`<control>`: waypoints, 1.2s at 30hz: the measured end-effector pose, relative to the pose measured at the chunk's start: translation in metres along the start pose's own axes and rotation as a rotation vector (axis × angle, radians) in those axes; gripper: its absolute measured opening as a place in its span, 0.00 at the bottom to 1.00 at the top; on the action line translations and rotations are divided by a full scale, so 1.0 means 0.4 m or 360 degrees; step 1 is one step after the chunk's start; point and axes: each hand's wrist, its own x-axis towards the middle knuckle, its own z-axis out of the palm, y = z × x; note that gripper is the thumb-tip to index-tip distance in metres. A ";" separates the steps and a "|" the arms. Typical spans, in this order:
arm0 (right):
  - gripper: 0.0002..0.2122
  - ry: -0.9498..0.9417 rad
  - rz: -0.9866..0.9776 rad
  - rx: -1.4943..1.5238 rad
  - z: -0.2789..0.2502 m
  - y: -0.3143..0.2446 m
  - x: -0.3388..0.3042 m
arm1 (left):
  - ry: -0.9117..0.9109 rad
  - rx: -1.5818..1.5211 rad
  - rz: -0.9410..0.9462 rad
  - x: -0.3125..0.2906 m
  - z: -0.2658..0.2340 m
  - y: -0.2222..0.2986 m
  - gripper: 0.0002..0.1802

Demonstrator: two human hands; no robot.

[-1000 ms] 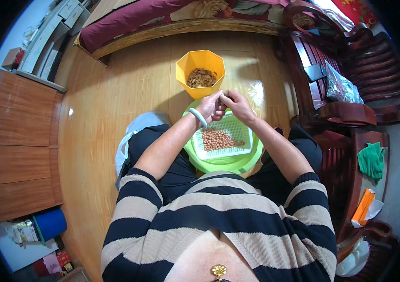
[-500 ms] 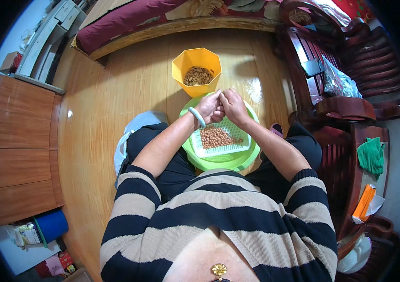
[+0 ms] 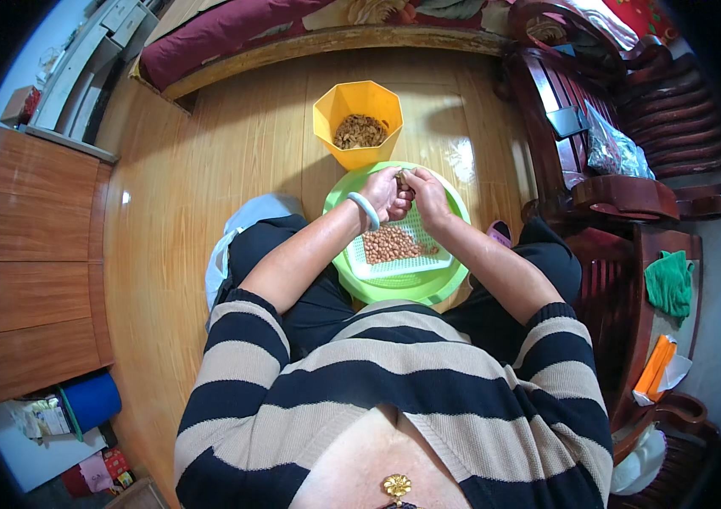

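Above the far part of a round green basin [image 3: 430, 295], my two hands meet at the fingertips. My left hand [image 3: 388, 197], with a pale bangle [image 3: 363, 210] at its wrist, has its fingers curled inward. My right hand [image 3: 428, 199] pinches from the other side. Between the thumbs and fingertips shows a small brownish thing that looks like a peanut in its shell [image 3: 402, 178]. Below, a white slotted basket [image 3: 416, 233] rests in the basin. Many reddish-brown peanut kernels [image 3: 390, 244] lie in it, mostly toward its left and middle.
Just beyond the basin stands a yellow bin [image 3: 369, 158] with brown shells [image 3: 360, 131] inside. A pale plastic bag [image 3: 246, 216] is by my left leg. To the right is a dark wooden bench [image 3: 615, 199]; a bed [image 3: 318, 51] is ahead, wooden cabinets [image 3: 34, 254] left.
My hands have come slightly nearer to me and turned a little, so the peanut now shows between the fingertips. The view has shifted slightly.
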 end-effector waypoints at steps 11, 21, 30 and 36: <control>0.07 -0.0026 -0.0262 -0.0324 -0.014 -0.018 0.004 | 0.0031 0.0035 0.0045 0.003 0.022 0.000 0.19; 0.08 0.0108 0.0146 -0.0016 -0.040 0.027 0.027 | 0.0119 0.0098 0.0064 0.018 0.008 -0.039 0.15; 0.10 -0.0029 0.0234 0.0284 -0.089 0.020 0.037 | 0.0140 0.0415 -0.0004 0.014 -0.008 -0.031 0.18; 0.11 0.0360 0.0051 -0.0903 -0.136 0.018 0.047 | 0.0845 0.2771 -0.0083 0.030 -0.022 -0.071 0.26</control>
